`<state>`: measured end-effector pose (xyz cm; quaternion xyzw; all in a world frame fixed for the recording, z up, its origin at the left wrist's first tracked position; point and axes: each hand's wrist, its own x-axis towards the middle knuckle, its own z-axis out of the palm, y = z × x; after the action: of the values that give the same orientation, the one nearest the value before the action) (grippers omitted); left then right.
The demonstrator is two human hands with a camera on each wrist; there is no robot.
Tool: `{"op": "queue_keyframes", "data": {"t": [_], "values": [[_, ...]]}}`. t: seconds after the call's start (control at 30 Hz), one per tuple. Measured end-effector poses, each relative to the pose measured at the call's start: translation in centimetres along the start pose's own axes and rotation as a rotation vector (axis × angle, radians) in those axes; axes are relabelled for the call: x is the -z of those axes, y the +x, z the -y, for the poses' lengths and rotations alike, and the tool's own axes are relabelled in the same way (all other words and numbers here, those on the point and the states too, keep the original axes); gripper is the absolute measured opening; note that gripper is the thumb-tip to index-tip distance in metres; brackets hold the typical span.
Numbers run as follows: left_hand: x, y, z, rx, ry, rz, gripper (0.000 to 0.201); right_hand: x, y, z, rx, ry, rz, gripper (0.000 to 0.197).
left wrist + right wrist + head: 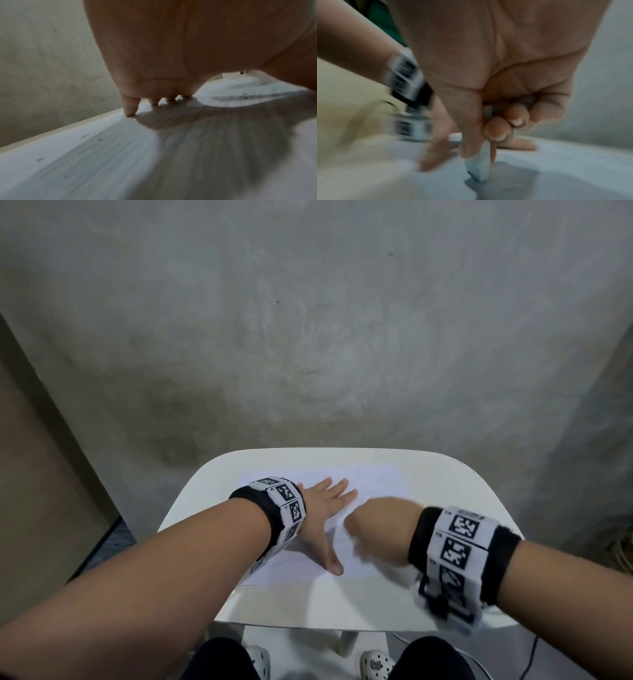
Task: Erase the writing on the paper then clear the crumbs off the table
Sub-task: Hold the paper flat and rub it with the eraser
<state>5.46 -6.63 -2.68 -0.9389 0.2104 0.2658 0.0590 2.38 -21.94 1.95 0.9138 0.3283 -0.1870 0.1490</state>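
A white sheet of paper (373, 484) lies on the small white table (455, 501). My left hand (323, 508) lies flat on the paper with fingers spread, pressing it down; its fingertips (131, 112) touch the sheet in the left wrist view. My right hand (376, 529), blurred, is curled just right of the left hand. In the right wrist view it pinches a white eraser (479, 167) between thumb and fingers, the eraser's tip on the paper (556, 175). Small dark crumbs (99, 139) dot the paper (85, 162).
A grey concrete wall (308, 320) rises behind the table. A tan panel (37, 474) stands at the left. Below the table's front edge I see knees and white clogs (375, 664), and a thin cable (529, 659) on the floor at the right.
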Motion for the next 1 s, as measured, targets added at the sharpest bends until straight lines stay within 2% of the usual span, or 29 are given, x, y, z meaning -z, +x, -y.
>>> {"op": "queue_keyframes", "data": {"t": [0.03, 0.07, 0.13, 0.2, 0.3, 0.37, 0.47, 0.5, 0.57, 0.63, 0.7, 0.77, 0.8, 0.93, 1.0], "values": [[0.0, 0.0, 0.0, -0.007, 0.001, -0.001, 0.137, -0.2, 0.0, 0.4, 0.032, 0.015, 0.043, 0.010], [0.2, 0.0, 0.1, -0.013, -0.006, 0.002, 0.137, 0.2, 0.3, -0.3, 0.003, 0.031, 0.037, 0.011], [0.2, 0.0, 0.1, -0.014, -0.019, 0.007, 0.137, 1.2, 1.6, -3.0, -0.138, 0.058, -0.048, 0.021], [0.1, 0.1, 0.2, -0.007, -0.025, 0.002, 0.138, 1.4, 2.2, -3.7, -0.190, 0.021, -0.090, 0.021], [0.0, -0.1, -0.1, -0.008, -0.039, -0.018, 0.137, 0.8, 0.9, 0.0, 0.019, 0.050, 0.002, 0.014], [0.1, -0.1, -0.1, -0.019, -0.042, -0.025, 0.137, 1.1, 0.9, -0.2, 0.067, 0.053, 0.018, 0.014], [0.1, 0.1, 0.2, -0.015, -0.018, 0.000, 0.138, 2.0, 3.0, -3.9, -0.165, -0.002, -0.068, 0.026], [0.1, 0.1, 0.1, -0.009, -0.022, 0.000, 0.138, 2.0, 3.1, -3.7, -0.185, -0.027, -0.078, 0.026], [0.2, -0.2, -0.2, -0.003, -0.045, -0.022, 0.140, 1.6, 2.2, -0.9, -0.050, -0.028, -0.048, 0.030], [0.2, -0.3, -0.5, -0.001, -0.040, -0.033, 0.140, 0.9, 0.8, 1.2, 0.114, 0.075, -0.016, 0.036], [0.3, -0.2, -0.1, -0.018, -0.057, -0.020, 0.139, 1.0, 1.6, -0.3, 0.053, 0.112, 0.002, 0.036], [0.1, 0.2, 0.2, -0.014, -0.041, 0.001, 0.140, 1.6, 2.5, -2.4, -0.112, 0.047, -0.062, 0.030], [0.2, 0.2, 0.1, -0.010, -0.033, 0.005, 0.140, 1.5, 2.7, -2.4, -0.136, 0.017, -0.075, 0.029], [0.3, -0.1, -0.4, -0.005, -0.017, -0.014, 0.139, 1.0, 0.7, 1.7, 0.103, 0.135, -0.027, 0.038], [0.2, -0.2, -0.3, -0.024, -0.045, -0.024, 0.141, 1.3, 1.5, 0.2, 0.025, 0.116, 0.004, 0.035]]}}
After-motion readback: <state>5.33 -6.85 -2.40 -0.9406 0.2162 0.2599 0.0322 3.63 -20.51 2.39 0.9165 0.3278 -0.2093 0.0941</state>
